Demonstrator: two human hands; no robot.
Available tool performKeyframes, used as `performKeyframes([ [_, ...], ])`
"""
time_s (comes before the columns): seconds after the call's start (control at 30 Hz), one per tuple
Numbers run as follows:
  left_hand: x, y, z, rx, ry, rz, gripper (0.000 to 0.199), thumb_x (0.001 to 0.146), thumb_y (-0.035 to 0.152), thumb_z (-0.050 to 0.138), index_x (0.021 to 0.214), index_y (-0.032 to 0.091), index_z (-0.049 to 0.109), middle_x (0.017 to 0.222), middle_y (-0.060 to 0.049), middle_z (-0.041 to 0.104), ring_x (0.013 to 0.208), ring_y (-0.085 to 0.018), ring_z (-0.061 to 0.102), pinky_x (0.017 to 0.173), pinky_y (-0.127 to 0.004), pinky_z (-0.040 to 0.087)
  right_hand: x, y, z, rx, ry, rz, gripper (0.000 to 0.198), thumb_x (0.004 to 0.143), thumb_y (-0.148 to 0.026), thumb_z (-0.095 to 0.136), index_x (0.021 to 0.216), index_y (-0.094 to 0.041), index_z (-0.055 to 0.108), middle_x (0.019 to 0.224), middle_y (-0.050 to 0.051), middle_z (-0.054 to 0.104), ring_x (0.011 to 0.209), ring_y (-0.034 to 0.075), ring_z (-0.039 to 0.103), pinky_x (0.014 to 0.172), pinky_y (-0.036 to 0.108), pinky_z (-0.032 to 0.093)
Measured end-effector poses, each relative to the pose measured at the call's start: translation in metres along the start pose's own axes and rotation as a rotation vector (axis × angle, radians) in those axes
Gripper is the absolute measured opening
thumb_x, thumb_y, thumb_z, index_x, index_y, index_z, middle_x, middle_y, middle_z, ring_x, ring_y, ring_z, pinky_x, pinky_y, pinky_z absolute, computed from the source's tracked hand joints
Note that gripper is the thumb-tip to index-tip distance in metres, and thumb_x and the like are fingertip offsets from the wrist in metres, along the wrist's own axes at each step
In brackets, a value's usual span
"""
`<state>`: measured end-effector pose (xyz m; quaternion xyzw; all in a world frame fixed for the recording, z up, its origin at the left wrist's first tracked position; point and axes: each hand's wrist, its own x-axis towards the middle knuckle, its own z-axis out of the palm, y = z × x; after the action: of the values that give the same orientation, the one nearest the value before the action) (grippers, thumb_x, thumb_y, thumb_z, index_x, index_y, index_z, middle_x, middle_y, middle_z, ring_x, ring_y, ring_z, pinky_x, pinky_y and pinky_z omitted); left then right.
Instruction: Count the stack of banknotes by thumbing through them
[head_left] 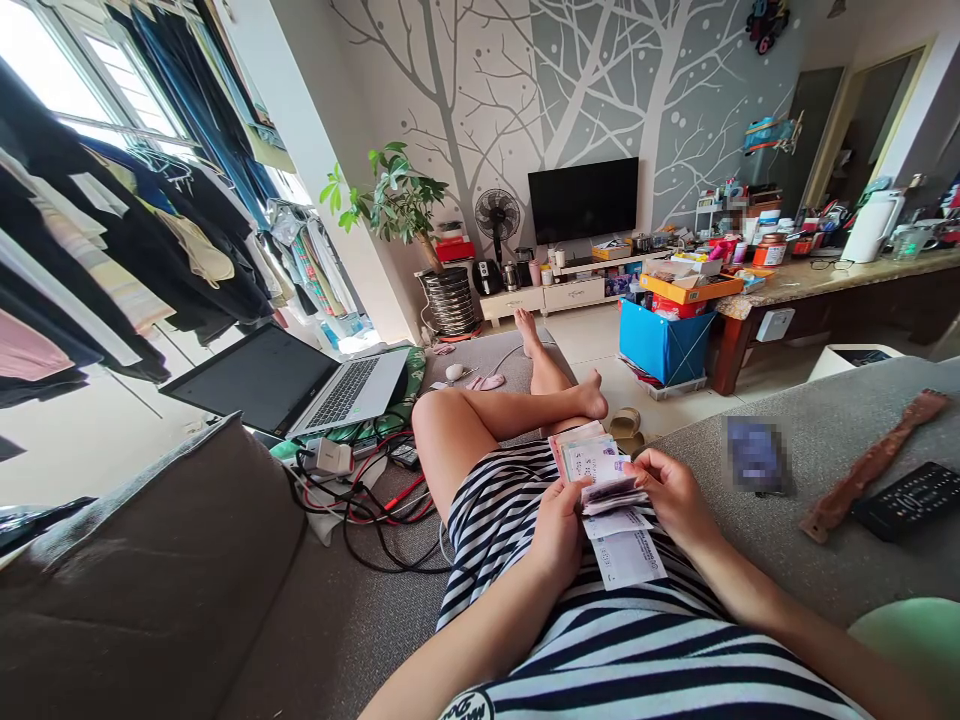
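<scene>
I sit on a grey sofa with my legs stretched out, wearing a black-and-white striped garment. My left hand grips a stack of paper slips and banknotes from below on my lap. My right hand pinches the top sheets of the same stack from the right. Several white printed slips fan out under the stack toward me.
An open laptop sits to my left beside a tangle of red and black cables. A remote control and a brown strap lie on the sofa to my right. A blue box and cluttered table stand ahead.
</scene>
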<state>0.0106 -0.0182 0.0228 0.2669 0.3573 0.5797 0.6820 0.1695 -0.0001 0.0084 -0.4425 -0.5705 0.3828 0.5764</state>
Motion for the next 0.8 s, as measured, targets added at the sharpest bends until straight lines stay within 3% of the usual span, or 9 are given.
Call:
performKeyframes([
  [0.23, -0.0011, 0.0011, 0.0004, 0.002, -0.027, -0.006, 0.030, 0.056, 0.027, 0.089, 0.081, 0.015, 0.077, 0.084, -0.010, 0.081, 0.089, -0.029, 0.076, 0.093, -0.041, 0.057, -0.0013, 0.0039, 0.0014, 0.037, -0.026, -0.004, 0.051, 0.084, -0.066, 0.074, 0.064, -0.023, 0.055, 0.059, -0.004, 0.048, 0.056, 0.015, 0.042, 0.053, 0.028, 0.034],
  [0.47, 0.0017, -0.0004, 0.0008, -0.026, -0.020, 0.018, 0.037, 0.062, 0.038, 0.087, 0.089, 0.013, 0.081, 0.089, -0.012, 0.082, 0.093, -0.031, 0.076, 0.090, -0.042, 0.059, -0.0027, -0.0020, 0.0016, 0.054, -0.029, -0.020, 0.051, 0.084, -0.067, 0.073, 0.065, -0.023, 0.055, 0.060, -0.003, 0.048, 0.058, 0.016, 0.042, 0.055, 0.028, 0.035],
  [0.8, 0.0043, 0.0001, 0.0007, -0.013, 0.011, 0.013, 0.043, 0.057, 0.043, 0.090, 0.086, 0.013, 0.080, 0.089, -0.013, 0.082, 0.098, -0.035, 0.076, 0.088, -0.043, 0.059, -0.0063, -0.0049, 0.0021, 0.089, -0.052, -0.062, 0.050, 0.087, -0.068, 0.071, 0.069, -0.022, 0.060, 0.063, -0.003, 0.050, 0.060, 0.016, 0.043, 0.056, 0.028, 0.036],
])
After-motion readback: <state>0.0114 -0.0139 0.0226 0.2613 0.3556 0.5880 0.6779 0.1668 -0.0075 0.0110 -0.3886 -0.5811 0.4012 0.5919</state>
